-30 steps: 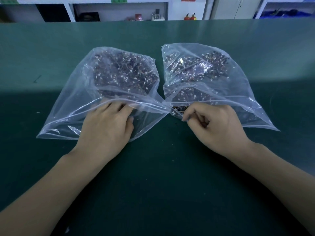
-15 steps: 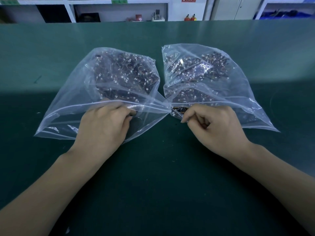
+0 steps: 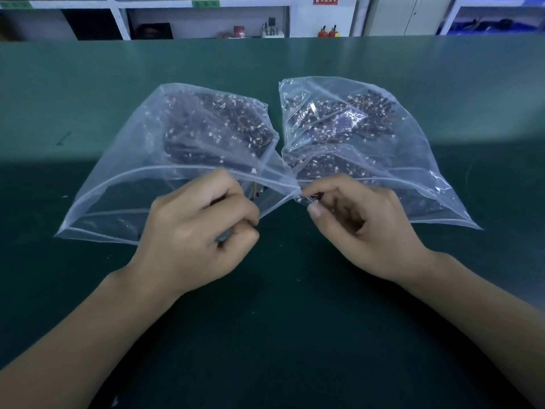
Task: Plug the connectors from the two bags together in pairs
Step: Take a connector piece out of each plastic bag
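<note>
Just behind the left hand (image 3: 194,228), its bag (image 3: 165,172) now lies free; that grip has pulled out, curled round something hidden. The right hand (image 3: 362,222) pinches a connector (image 3: 306,198) at its bag's (image 3: 368,149) mouth. Pairing comes next.

Head view, the sole view: wide-angle, worn at head height, facing forward and steeply down onto the green worktop (image 3: 295,335). Near range; both forearms enter from the bottom corners. Upper edge takes in the worktop's far side and white shelving (image 3: 206,16) beyond. Straight lines bow outward.
</note>
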Demonstrator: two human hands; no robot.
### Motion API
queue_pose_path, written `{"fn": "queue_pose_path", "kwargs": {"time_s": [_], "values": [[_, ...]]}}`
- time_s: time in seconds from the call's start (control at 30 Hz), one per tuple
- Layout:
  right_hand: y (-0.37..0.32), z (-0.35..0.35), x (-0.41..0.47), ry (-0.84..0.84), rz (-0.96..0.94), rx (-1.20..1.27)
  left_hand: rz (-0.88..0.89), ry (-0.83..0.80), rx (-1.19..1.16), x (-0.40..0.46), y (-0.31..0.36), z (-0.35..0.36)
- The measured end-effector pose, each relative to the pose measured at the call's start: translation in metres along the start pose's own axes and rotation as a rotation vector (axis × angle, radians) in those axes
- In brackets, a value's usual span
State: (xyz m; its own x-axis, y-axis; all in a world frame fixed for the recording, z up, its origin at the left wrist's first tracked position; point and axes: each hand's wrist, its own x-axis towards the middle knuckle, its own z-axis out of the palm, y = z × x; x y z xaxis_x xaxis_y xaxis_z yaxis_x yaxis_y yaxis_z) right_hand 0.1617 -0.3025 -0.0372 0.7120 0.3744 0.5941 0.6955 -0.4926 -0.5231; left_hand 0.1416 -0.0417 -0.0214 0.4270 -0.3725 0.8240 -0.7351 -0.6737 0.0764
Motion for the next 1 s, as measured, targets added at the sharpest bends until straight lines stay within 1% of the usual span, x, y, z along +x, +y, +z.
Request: {"fn": "queue_pose_path", "kwargs": {"time_s": [0.1,0.17,0.23,0.33,0.4,0.53,0.67,0.83,1.0], "values": [[-0.006,0.002,-0.001,-0.04,-0.027,0.126,0.022,-0.07,-0.078,-0.002,0.006,0.003],[-0.009,0.003,0.0,-0.035,-0.045,0.16,0.024,-0.1,-0.102,-0.002,0.008,0.006],[-0.01,0.005,0.0,-0.001,-0.047,0.157,0.029,-0.072,-0.114,-0.001,0.01,0.007],[-0.01,0.004,0.0,0.078,0.008,0.195,0.042,-0.016,-0.13,0.0,0.012,0.007],[-0.009,0.002,0.001,0.07,0.014,0.226,0.051,-0.017,-0.12,-0.001,0.013,0.008],[-0.009,0.005,0.001,0.004,-0.082,0.203,0.052,-0.022,-0.094,-0.002,0.012,0.012],[-0.011,0.009,0.0,0.039,-0.071,0.217,0.011,-0.035,-0.112,-0.003,0.01,0.013],[-0.007,0.006,-0.001,0.079,-0.093,0.152,-0.044,-0.038,-0.122,-0.002,0.008,0.012],[-0.007,0.006,0.0,0.06,-0.136,0.109,-0.063,-0.035,-0.108,-0.003,0.008,0.011]]}}
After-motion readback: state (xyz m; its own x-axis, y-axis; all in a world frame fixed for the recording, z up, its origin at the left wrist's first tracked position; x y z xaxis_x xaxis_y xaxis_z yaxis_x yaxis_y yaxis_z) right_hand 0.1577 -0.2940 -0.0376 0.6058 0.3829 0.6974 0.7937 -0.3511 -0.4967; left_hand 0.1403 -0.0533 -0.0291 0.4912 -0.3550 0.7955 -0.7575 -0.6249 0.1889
